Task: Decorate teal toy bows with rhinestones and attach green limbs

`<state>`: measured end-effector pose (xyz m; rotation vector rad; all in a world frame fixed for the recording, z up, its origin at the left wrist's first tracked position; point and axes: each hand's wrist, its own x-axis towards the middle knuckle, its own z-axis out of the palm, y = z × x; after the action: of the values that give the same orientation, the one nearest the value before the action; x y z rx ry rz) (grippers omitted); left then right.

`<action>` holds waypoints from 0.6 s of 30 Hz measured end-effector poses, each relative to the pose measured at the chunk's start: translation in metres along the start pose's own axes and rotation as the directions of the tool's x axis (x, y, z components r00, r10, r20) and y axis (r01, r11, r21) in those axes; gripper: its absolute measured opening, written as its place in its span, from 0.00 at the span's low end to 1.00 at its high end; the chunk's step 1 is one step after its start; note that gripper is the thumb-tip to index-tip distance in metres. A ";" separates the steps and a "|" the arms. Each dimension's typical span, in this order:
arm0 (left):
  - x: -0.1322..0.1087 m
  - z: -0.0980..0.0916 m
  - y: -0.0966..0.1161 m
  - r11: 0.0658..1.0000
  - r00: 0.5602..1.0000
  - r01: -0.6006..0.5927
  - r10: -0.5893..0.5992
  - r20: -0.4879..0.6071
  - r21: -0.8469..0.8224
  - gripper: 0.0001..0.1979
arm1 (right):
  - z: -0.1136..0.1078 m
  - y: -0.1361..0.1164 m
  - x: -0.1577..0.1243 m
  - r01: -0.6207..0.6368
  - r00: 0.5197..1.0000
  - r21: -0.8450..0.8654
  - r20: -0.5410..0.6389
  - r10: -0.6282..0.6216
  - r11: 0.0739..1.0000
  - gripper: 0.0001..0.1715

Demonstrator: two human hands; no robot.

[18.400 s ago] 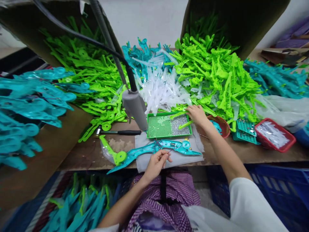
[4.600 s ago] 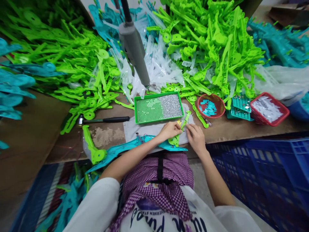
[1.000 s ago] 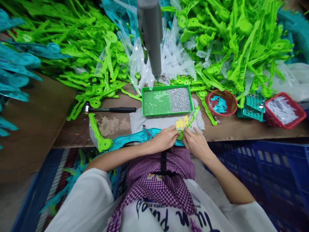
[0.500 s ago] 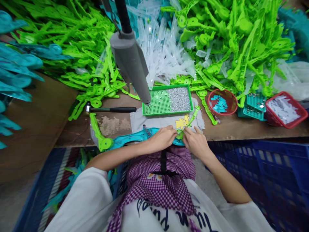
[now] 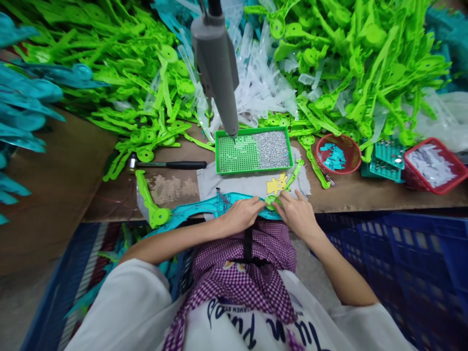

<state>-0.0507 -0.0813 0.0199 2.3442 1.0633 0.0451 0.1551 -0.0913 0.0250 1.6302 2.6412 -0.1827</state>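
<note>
A long curved blue plastic shell (image 5: 197, 207) lies along the bench's front edge, with thin wires inside it. My left hand (image 5: 242, 214) is closed over its right part, fingertips pinching the rim. At the shell's right end sits a green plastic arm (image 5: 294, 176), its round end against the blue plastic and its thin end pointing away. My right hand (image 5: 298, 210) has its fingers bent onto that round end; the fingertips partly hide it. A second green arm (image 5: 158, 217), with a clear piece along it, is at the shell's left end.
A grey electric screwdriver (image 5: 223, 73) hangs over a green tray (image 5: 218, 151) of screws. A hammer (image 5: 175, 165) lies left of it. Red baskets (image 5: 351, 153) of small parts stand right. Heaps of green arms (image 5: 365, 73) and clear pieces (image 5: 252, 83) fill the back.
My left hand has drawn slightly left, exposing more of the green round end. The hanging screwdriver has swung right and away. My right hand stays at the green arm.
</note>
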 end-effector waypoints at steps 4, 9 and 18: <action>0.002 -0.011 -0.005 1.000 1.000 0.022 -0.022 -0.015 -0.001 0.15 | -0.003 0.002 0.003 -0.004 1.000 0.012 0.024 0.004 1.000 0.20; 0.008 -0.021 -0.008 1.000 0.998 -0.006 0.005 0.066 0.012 0.14 | -0.004 0.002 0.006 -0.028 0.998 0.013 0.049 0.027 1.000 0.17; 0.032 -0.041 -0.034 0.982 0.975 0.001 0.041 0.220 -0.188 0.18 | -0.004 -0.014 0.012 -0.135 0.986 -0.026 0.093 0.137 0.991 0.24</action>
<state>-0.0624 -0.0220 0.0315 2.1329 0.8858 -0.1047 0.1375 -0.0865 0.0286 1.7416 2.4449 -0.2231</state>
